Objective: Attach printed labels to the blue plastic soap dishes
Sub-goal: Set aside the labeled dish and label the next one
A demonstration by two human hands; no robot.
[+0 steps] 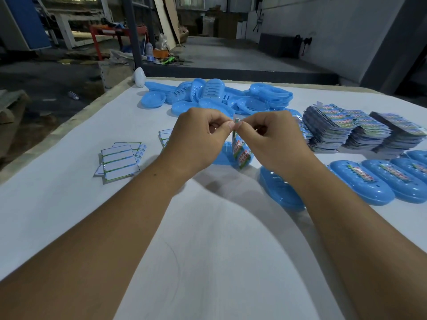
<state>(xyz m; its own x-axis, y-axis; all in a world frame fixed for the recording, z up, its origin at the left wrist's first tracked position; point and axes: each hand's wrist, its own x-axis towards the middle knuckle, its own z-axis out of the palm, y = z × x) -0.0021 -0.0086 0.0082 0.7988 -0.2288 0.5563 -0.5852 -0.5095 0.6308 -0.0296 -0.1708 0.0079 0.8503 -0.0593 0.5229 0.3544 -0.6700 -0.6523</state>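
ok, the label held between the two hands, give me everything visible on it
The label is a thin, glossy printed strip, with red, white and blue blocks inside a green edge; the print is too small to read. It hangs roughly upright, seen almost edge-on, its lower end slightly curled. The left hand and right hand pinch its top end between thumb and fingertips, apparently peeling it from a backing. It hangs in front of a blue soap dish on the white table; contact with the dish cannot be told.

soap dishes (360, 181): glossy blue plastic | labels (241, 151): shiny printed paper | table (208, 250): matt white
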